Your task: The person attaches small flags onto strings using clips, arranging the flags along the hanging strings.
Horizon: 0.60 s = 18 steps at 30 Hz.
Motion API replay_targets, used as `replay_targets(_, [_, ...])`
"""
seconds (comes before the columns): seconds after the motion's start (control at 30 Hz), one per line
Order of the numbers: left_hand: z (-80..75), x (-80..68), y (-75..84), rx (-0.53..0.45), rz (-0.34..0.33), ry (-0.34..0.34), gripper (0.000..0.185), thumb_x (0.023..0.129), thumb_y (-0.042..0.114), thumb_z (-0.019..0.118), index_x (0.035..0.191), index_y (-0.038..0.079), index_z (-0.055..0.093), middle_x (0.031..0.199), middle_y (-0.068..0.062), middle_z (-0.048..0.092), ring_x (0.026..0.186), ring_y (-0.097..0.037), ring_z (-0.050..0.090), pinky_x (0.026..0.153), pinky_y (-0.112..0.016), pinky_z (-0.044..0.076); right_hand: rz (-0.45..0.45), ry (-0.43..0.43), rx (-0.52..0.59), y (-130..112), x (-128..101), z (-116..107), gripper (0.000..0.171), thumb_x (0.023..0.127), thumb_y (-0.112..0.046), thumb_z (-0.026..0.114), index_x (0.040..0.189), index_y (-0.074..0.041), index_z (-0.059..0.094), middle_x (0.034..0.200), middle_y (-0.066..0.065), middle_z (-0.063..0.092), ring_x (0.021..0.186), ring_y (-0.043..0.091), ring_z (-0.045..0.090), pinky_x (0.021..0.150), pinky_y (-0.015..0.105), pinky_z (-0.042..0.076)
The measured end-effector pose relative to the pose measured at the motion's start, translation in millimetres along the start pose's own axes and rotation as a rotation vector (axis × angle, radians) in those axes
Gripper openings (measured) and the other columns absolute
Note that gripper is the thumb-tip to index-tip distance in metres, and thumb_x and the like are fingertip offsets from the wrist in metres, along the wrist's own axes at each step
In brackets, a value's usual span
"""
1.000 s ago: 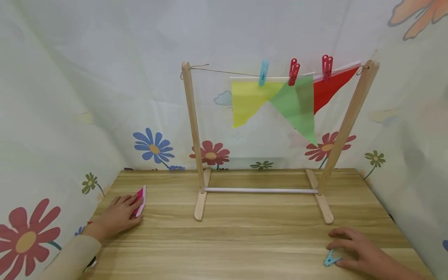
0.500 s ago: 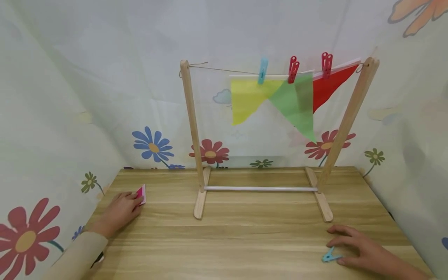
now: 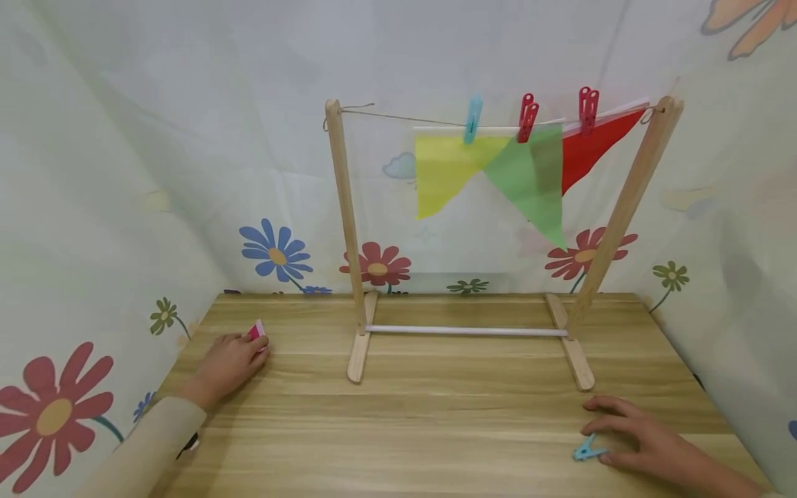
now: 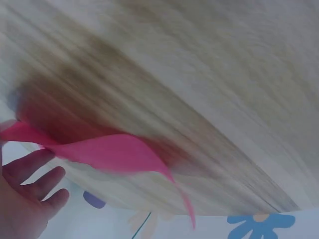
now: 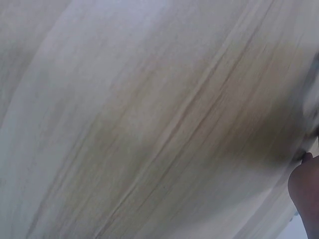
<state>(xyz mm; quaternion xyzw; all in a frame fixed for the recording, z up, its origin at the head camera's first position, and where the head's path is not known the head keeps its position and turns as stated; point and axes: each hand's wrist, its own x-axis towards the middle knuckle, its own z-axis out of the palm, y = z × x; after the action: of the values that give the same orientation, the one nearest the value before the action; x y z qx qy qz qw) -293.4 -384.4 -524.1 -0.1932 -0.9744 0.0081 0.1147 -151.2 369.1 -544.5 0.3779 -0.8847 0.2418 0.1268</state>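
My left hand [image 3: 233, 363] is at the left of the table, pinching a pink pennant [image 3: 255, 332] with a white top edge. In the left wrist view the pink pennant [image 4: 114, 152] curves away from the fingers and casts a shadow on the wood. At the front right, my right hand [image 3: 641, 439] has a light blue clothespin [image 3: 587, 449] between thumb and forefinger, at its two handles. The right wrist view catches only part of the hand [image 5: 305, 186]. A yellow pennant [image 3: 445, 162], a green pennant [image 3: 538, 169] and a red pennant [image 3: 588, 155] hang from a string, clipped up.
A wooden frame [image 3: 345, 207] with a white crossbar [image 3: 467, 331] stands at the back of the wooden table [image 3: 386, 429]. A blue clothespin [image 3: 473, 121] and two red clothespins [image 3: 528, 119] sit on its string [image 3: 405, 116]. Flowered curtain [image 3: 156, 124] surrounds the table.
My left hand has moved slightly back and to the right, its fingers now closing over more of the pink pennant. The right hand and its clothespin stay almost in place.
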Motion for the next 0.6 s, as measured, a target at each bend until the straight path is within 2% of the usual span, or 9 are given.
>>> replay_targets(0.1, [-1.8,3.5,-0.3,-0.023,0.014,0.030,0.013,0.097,0.024,0.069,0.099,0.012,0.069,0.088,-0.012,0.074,0.094,-0.044,0.069,0.090,-0.065,0.048,0.002,0.003,-0.005,-0.4,0.6,-0.3,0.054,0.071,-0.020,0.093,0.118,-0.035,0.069,0.132,0.001,0.060,0.132,-0.006,0.041,0.101,0.004,0.030])
replay_targets(0.2, [-5.3,6.4,1.1,-0.062,0.007,0.042,0.009,0.095,0.018,0.071,0.093,0.010,0.074,0.086,-0.008,0.075,0.096,-0.045,0.069,0.091,-0.068,0.047,0.011,0.006,-0.001,-1.5,1.6,-0.4,0.053,0.071,-0.020,0.093,0.117,-0.036,0.070,0.132,0.001,0.060,0.131,-0.006,0.042,0.101,0.004,0.030])
replay_targets(0.3, [-9.7,8.6,4.3,-0.075,-0.022,0.029,0.010,0.095,0.016,0.071,0.095,0.009,0.078,0.102,-0.011,0.076,0.107,-0.047,0.066,0.093,-0.074,0.043,0.019,0.008,-0.004,-2.4,2.9,-0.7,0.052,0.071,-0.021,0.093,0.116,-0.036,0.070,0.131,0.001,0.060,0.130,-0.005,0.044,0.100,0.004,0.029])
replay_targets(0.4, [-14.3,10.2,10.6,-0.085,-0.052,0.032,0.014,0.096,0.020,0.072,0.103,0.011,0.080,0.119,-0.014,0.073,0.116,-0.045,0.062,0.091,-0.075,0.042,0.022,0.000,-0.013,-3.0,3.8,-1.4,0.052,0.072,-0.022,0.093,0.116,-0.036,0.070,0.131,0.000,0.060,0.128,-0.003,0.046,0.100,0.005,0.031])
replay_targets(0.5, [-19.6,13.1,19.2,-0.154,-0.066,0.112,0.019,0.094,0.021,0.074,0.109,0.011,0.080,0.120,-0.014,0.072,0.112,-0.041,0.063,0.089,-0.067,0.047,0.028,-0.018,-0.012,-3.2,3.6,-2.6,0.051,0.073,-0.024,0.092,0.116,-0.036,0.070,0.131,-0.002,0.060,0.127,-0.004,0.045,0.099,0.005,0.032])
replay_targets(0.6, [-27.1,17.0,29.4,-0.234,-0.067,0.229,0.019,0.091,0.015,0.077,0.108,0.008,0.079,0.111,-0.014,0.074,0.102,-0.039,0.067,0.085,-0.060,0.051,0.030,-0.031,-0.007,-2.5,3.4,-3.1,0.050,0.074,-0.025,0.091,0.117,-0.037,0.070,0.131,-0.002,0.059,0.128,-0.005,0.044,0.099,0.005,0.031])
